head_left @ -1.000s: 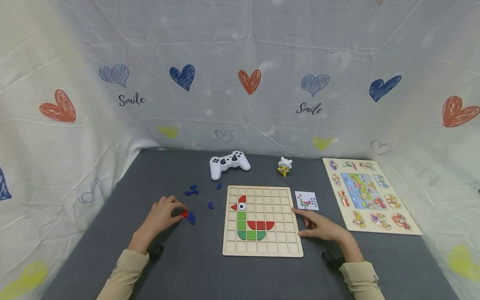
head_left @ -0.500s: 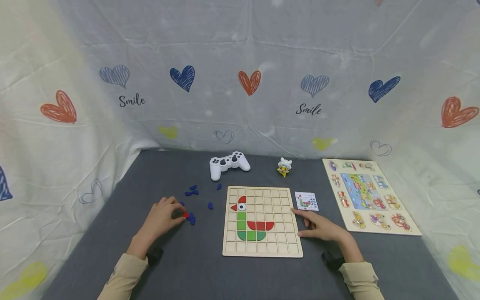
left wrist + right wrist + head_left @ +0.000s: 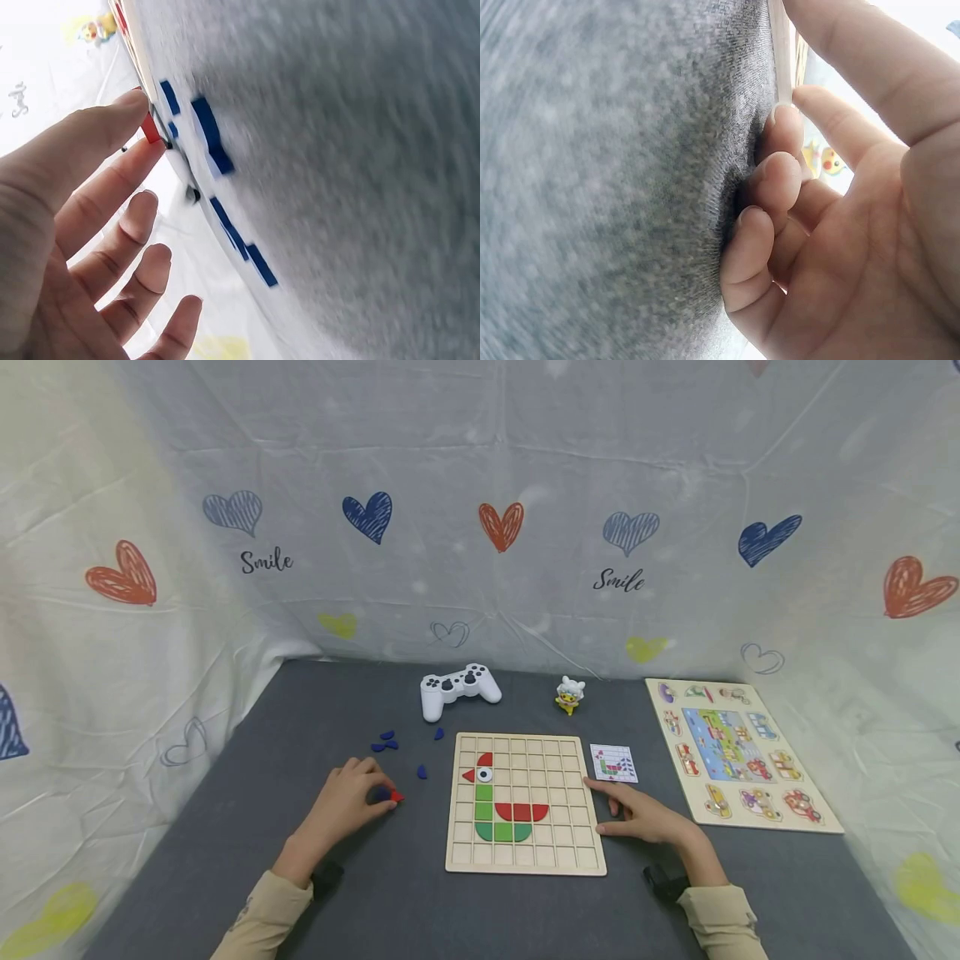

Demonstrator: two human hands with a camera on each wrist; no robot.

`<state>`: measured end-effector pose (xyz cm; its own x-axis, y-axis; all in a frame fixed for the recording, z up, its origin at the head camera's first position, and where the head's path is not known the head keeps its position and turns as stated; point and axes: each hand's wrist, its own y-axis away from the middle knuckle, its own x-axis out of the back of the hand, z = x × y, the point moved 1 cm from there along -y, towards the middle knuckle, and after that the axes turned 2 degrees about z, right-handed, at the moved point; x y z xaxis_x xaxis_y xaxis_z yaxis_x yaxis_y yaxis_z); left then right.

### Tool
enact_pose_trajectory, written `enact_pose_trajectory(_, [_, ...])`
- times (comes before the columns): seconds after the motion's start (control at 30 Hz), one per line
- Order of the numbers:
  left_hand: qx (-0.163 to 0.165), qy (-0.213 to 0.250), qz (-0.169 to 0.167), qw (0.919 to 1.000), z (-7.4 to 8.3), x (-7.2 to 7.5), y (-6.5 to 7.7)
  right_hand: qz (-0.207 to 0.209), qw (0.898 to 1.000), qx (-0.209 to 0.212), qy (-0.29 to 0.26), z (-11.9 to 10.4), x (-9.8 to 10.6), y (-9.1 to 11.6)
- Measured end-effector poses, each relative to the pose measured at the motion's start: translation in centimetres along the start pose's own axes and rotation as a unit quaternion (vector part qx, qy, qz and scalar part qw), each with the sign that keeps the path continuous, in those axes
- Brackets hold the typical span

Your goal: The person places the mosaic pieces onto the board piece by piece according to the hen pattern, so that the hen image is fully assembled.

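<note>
Pinched at the fingertips, thumb against forefinger, your left hand (image 3: 343, 803) has the red piece (image 3: 397, 796) clamped by its edges, the other three fingers loose and off it, probably because something so small leaves room for only two. It's left of the wooden board (image 3: 558, 760), apart from it, right among the scattered blue pieces (image 3: 422, 772). Across on the right, your right hand (image 3: 637, 812) has thumb and forefinger apart, both tips touching the board's right edge, the other fingers curled under beside it; that looks like a steadying touch rather than a grasp. On the board, red and green pieces sit in a bird shape around a round eye (image 3: 484, 774), the grid seemingly there to line them up. And just beyond your right forefinger lies the picture card (image 3: 613, 762), beside the board and, I'd judge, handy for a glance, while the white controller (image 3: 460, 689) rests on the far side, away from both hands.
</note>
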<state>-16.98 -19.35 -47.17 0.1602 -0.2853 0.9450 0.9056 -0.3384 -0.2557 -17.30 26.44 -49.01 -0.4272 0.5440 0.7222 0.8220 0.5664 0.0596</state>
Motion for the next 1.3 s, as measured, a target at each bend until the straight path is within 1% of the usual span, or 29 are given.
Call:
enact_pose_trajectory(0.17, [-0.014,0.013,-0.005,0.9998,1.1,-0.5,-0.1,0.000,1.000,0.001,0.000,0.0,0.0,0.0])
enact_pose_trajectory(0.33, [-0.028,0.015,-0.007,0.9995,2.3,-0.9,-0.3,-0.001,1.000,-0.003,0.001,0.1,0.0,0.0])
enact_pose_trajectory(0.77, [-0.075,0.039,-0.005,0.9965,5.5,-1.3,-0.9,-0.005,1.000,-0.005,-0.005,0.2,0.0,0.0])
enact_pose_trajectory(1.0, [-0.095,0.073,-0.023,0.9925,7.0,-2.2,-1.2,-0.002,1.000,-0.005,-0.005,0.2,0.0,0.0])
enact_pose_trajectory(1.13, [-0.113,0.068,-0.026,0.9909,7.8,-2.7,-1.2,-0.002,1.000,-0.005,-0.004,0.1,0.0,0.0])
enact_pose_trajectory(1.3, [-0.131,0.067,-0.032,0.9886,8.9,-3.0,-1.3,0.000,1.000,-0.005,0.001,0.0,0.0,0.0])
